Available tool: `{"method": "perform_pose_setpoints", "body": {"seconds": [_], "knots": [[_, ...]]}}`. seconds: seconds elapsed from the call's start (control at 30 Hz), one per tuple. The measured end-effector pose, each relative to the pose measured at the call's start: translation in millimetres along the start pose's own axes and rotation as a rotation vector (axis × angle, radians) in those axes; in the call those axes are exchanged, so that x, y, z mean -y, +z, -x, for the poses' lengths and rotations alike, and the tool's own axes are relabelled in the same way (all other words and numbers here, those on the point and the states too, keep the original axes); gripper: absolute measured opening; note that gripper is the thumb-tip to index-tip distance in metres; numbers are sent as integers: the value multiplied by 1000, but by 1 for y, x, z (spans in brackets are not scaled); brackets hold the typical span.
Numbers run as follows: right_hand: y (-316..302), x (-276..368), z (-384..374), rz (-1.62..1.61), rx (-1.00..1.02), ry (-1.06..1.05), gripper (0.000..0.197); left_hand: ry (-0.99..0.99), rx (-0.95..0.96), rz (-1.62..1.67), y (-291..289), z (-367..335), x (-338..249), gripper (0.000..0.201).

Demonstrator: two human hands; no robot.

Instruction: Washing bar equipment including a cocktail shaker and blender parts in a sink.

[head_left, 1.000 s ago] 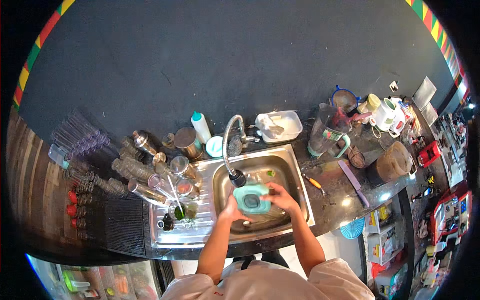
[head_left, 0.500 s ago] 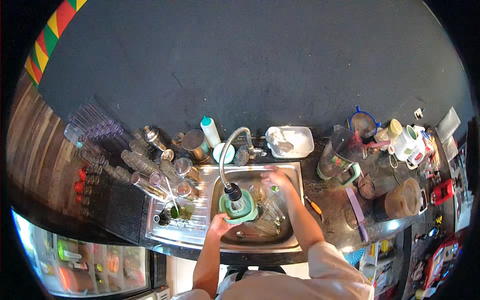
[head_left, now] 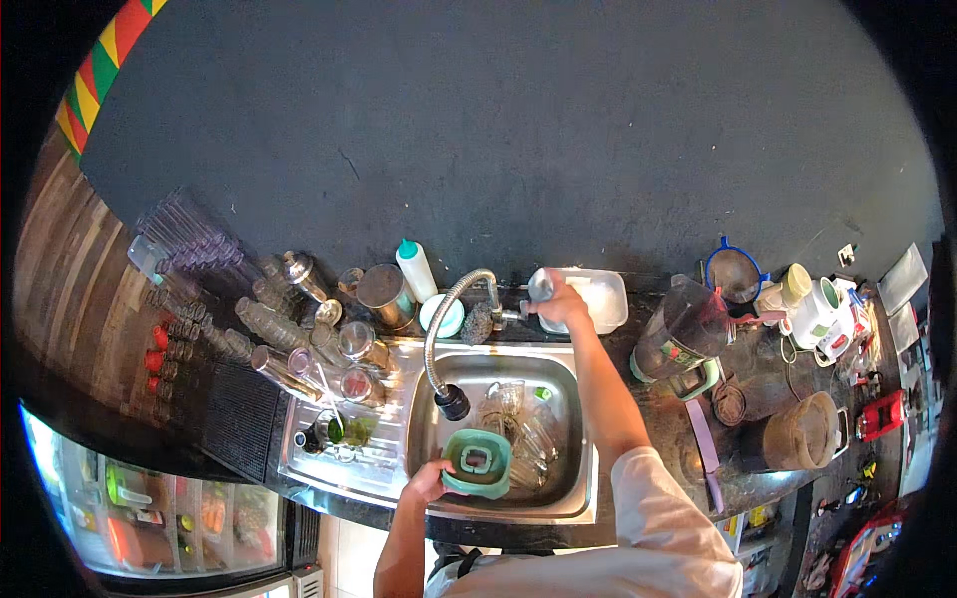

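Observation:
My left hand (head_left: 430,481) grips the near left edge of a green square tub-like piece (head_left: 477,480) with rounded corners and a raised ring in its middle. It is held over the front left of the sink basin, below the black spray head (head_left: 452,402) of the flexible tap (head_left: 434,349). No stream of water shows now. My right hand (head_left: 564,305) reaches to the white tub (head_left: 601,299) behind the sink, its fingers closed on a greyish sponge or cloth (head_left: 543,286). Several clear glasses (head_left: 533,439) lie in the sink (head_left: 575,399).
Left on the drainboard (head_left: 384,458) are glasses and steel tumblers. A white squeeze bottle (head_left: 417,271) and a dark scourer (head_left: 477,324) stand behind the tap. To the right are a blender jar (head_left: 680,329), a purple knife-like tool (head_left: 705,453) and a brown-filled pitcher (head_left: 793,434).
My right hand has moved from over the sink up to the white tub and closed on the greyish thing. The green piece has come nearer and tilted; the water stream has stopped.

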State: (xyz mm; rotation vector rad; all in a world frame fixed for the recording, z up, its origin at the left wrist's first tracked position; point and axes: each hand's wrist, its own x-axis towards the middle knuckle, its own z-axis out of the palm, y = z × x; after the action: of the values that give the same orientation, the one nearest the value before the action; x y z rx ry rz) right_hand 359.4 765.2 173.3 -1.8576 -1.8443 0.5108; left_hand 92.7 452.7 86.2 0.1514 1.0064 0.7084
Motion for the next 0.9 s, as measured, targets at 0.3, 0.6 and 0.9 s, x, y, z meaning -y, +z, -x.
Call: {"method": "perform_pose_setpoints", "body": {"seconds": [0.3,0.6,0.9], "knots": [[-21,-4,-45,357,627,199,51,87,-32,-119,59,22,-9,66],[-64,8,34,-207,330,188,50,274,-49,-141,81,40,-11,70],[-7,5,243,-820,-138,-106,37,228,236,220,88,12,-1,43]]}}
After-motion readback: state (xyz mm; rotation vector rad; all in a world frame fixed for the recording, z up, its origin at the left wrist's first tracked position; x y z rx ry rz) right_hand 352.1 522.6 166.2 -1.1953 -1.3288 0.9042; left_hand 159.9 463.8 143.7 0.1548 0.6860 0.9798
